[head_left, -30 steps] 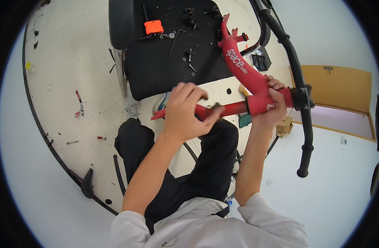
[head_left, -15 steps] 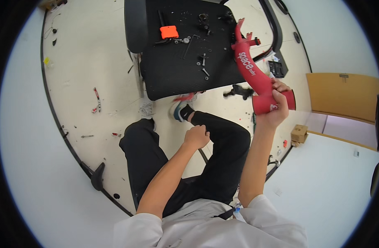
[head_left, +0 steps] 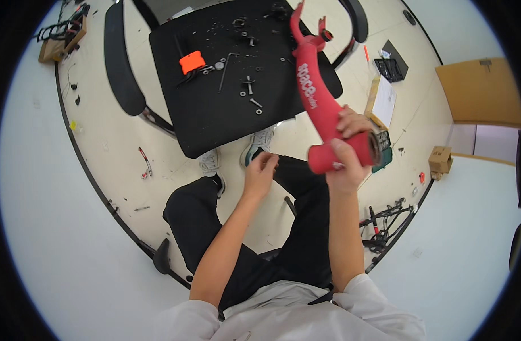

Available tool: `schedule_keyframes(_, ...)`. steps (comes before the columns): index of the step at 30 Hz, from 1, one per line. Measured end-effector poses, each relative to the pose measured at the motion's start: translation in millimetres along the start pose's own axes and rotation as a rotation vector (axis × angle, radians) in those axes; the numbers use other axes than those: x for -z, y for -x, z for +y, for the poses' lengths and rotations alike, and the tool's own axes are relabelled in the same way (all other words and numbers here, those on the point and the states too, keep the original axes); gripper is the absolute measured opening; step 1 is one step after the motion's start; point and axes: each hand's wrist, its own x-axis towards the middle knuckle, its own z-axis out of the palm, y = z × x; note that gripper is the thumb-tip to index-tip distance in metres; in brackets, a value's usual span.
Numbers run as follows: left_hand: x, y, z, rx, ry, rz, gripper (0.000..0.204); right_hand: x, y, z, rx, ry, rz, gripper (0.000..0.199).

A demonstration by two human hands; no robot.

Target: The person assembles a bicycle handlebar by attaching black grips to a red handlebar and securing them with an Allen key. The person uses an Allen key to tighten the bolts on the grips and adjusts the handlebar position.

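A red child's bicycle frame [head_left: 313, 85] slants from the chair's right side toward me, its forked end far away and its short cross tube near. My right hand [head_left: 350, 156] is wrapped round the near end, where the curved tube meets that cross tube. Its open end, facing right, shows a dark ring inside. Over my legs, left of the frame, hovers my left hand [head_left: 259, 176], fingers curled in; whether anything is in them is hidden. On the black chair seat [head_left: 209, 125] lie an orange-and-black tool [head_left: 192, 62], a hex key [head_left: 225, 74], a bolt [head_left: 256, 103] and several small parts.
Chair armrests [head_left: 123, 62] flank the seat. On the floor to the right are a black tool case [head_left: 389, 69], a white-topped flat box [head_left: 381, 102], a cardboard box [head_left: 440, 159] and dark bicycle parts [head_left: 385, 227]. A black saddle [head_left: 162, 257] lies near the left wall.
The red frame and my right hand have moved left, and the cross tube's open end now shows. My left hand's fingers have loosened a little. The whole view has shifted.
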Motion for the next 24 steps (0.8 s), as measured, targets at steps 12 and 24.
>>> schedule_keyframes(12,38,75,100,-0.206,-0.373,-0.098,0.061,-36,30,27,0.123,0.074,-0.192,0.045)
schedule_keyframes(24,41,35,50,-0.566,-0.928,0.411,0.041,64,50,96,-0.753,-0.444,-0.474,0.042)
